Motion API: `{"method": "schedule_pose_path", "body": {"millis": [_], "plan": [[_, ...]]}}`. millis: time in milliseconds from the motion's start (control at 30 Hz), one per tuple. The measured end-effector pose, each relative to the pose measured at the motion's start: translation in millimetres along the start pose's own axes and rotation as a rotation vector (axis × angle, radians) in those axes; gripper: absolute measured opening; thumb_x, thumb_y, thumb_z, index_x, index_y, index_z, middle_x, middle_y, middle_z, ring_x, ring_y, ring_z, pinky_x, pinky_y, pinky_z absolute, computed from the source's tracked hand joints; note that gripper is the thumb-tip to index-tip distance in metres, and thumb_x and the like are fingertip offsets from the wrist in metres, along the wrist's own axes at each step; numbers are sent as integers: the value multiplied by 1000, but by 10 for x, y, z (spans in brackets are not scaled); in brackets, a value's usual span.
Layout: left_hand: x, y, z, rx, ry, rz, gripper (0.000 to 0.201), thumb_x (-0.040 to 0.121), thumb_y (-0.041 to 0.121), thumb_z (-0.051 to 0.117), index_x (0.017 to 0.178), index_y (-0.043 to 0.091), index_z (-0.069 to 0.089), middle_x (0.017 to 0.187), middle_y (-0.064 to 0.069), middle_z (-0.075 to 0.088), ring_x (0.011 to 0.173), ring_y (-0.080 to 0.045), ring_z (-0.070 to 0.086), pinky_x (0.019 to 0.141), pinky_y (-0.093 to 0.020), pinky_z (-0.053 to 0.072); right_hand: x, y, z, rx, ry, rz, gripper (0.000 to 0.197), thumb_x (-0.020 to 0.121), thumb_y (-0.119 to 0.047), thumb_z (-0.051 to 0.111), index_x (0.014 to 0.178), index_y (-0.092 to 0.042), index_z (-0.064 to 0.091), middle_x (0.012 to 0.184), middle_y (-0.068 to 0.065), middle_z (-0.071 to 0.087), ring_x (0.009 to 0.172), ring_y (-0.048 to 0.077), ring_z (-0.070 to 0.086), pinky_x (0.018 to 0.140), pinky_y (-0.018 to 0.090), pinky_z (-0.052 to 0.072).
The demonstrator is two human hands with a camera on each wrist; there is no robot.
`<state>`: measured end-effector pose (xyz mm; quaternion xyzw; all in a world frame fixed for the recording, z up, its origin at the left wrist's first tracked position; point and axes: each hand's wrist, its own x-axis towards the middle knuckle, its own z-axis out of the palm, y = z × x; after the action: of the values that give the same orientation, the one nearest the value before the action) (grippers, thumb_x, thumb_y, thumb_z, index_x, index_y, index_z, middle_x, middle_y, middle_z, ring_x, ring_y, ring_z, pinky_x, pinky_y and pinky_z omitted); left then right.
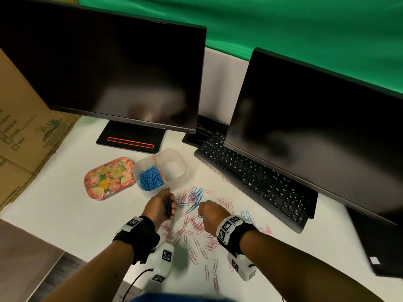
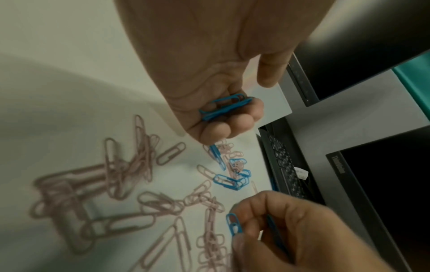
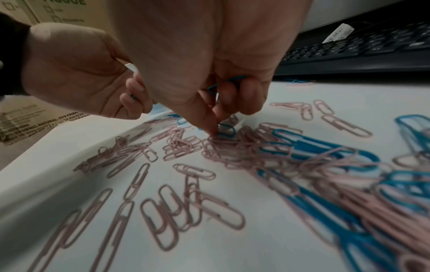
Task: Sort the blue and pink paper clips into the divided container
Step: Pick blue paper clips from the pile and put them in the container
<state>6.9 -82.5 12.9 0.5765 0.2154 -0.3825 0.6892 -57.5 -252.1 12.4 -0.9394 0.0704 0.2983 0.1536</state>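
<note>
A translucent divided container [image 1: 181, 171] stands on the white desk, with a heap of blue clips [image 1: 151, 177] in its left compartment. Loose pink clips [image 1: 193, 227] and some blue clips [image 1: 196, 196] lie scattered in front of it. My left hand [image 1: 169, 206] hovers beside the container, its curled fingers gripping a few blue clips [image 2: 224, 106]. My right hand [image 1: 200, 212] is down on the pile, pinching a blue clip [image 2: 234, 225] between thumb and forefinger. More blue wire [image 3: 224, 83] shows tucked under its curled fingers.
A floral tin [image 1: 109, 177] lies left of the container. A black keyboard [image 1: 255, 177] runs along the right of the pile. Two dark monitors [image 1: 104, 68] [image 1: 322, 131] stand behind, and a cardboard box [image 1: 26, 138] closes off the left.
</note>
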Motion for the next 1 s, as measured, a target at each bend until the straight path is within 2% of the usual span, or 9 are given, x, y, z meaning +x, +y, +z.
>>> {"method": "schedule_pose_path", "body": {"millis": [233, 400, 500, 700, 767, 833, 900, 967, 1000], "plan": [[-191, 166, 52, -174, -60, 30, 40, 98, 46, 40, 92, 10, 55, 69, -5, 52, 59, -19, 48, 58, -32, 39, -62, -61, -97, 275, 31, 3, 19, 95, -18, 43, 109, -9, 51, 113, 11, 57, 102, 28, 57, 84, 32, 47], [-345, 435, -29, -330, -131, 94, 48, 97, 51, 37, 109, 8, 56, 92, -11, 62, 86, -24, 61, 83, -37, 48, 41, -437, -569, 913, -84, 28, 14, 94, -14, 39, 85, -17, 49, 76, 9, 62, 53, 16, 42, 43, 25, 30], [-378, 637, -131, -369, -43, 126, 49, 96, 53, 39, 111, 9, 56, 101, -14, 62, 95, -26, 62, 91, -40, 48, 89, -688, -884, 1136, -82, 3, 21, 96, -8, 42, 78, -16, 48, 64, 8, 53, 51, 18, 39, 41, 25, 29], [-336, 926, -270, -333, 181, 125, 42, 95, 51, 43, 109, 12, 49, 107, -14, 53, 91, -25, 56, 77, -39, 47, 335, -1179, -1150, 1129, -227, 95, 30, 103, -12, 32, 75, -9, 43, 55, 8, 46, 35, 15, 43, 33, 17, 37], [-329, 968, -261, -316, 199, 125, 43, 96, 48, 44, 114, 9, 49, 102, -12, 56, 93, -25, 58, 87, -42, 44, 439, -1323, -1143, 1096, -254, 123, 36, 104, -18, 32, 72, -6, 44, 59, 9, 48, 33, 17, 48, 32, 19, 42], [-306, 991, -251, -287, 204, 128, 52, 95, 47, 44, 128, 7, 46, 108, -14, 56, 111, -28, 56, 103, -46, 39, 541, -1406, -1159, 1121, -231, 121, 27, 100, -14, 37, 75, -9, 44, 70, 11, 48, 43, 19, 53, 36, 21, 46], [-293, 1007, -252, -247, 225, 132, 55, 95, 47, 44, 135, 9, 43, 119, -16, 53, 122, -32, 50, 108, -48, 36, 680, -1381, -1128, 1102, -187, 140, 14, 97, -13, 44, 89, -10, 55, 89, 13, 58, 69, 22, 64, 61, 28, 56], [-277, 1004, -259, -207, 258, 147, 52, 95, 46, 46, 132, 9, 47, 110, -13, 52, 115, -31, 52, 104, -46, 40, 764, -1351, -1088, 685, -129, 14, 25, 96, -15, 46, 112, -2, 61, 108, 13, 62, 96, 24, 61, 90, 31, 49], [-274, 996, -258, -182, 268, 156, 48, 94, 46, 48, 127, 10, 51, 103, -11, 52, 106, -29, 53, 100, -45, 43, 747, -1311, -1118, 639, -117, -74, 30, 96, -16, 47, 117, 1, 60, 107, 13, 62, 97, 24, 60, 93, 32, 47]]}}
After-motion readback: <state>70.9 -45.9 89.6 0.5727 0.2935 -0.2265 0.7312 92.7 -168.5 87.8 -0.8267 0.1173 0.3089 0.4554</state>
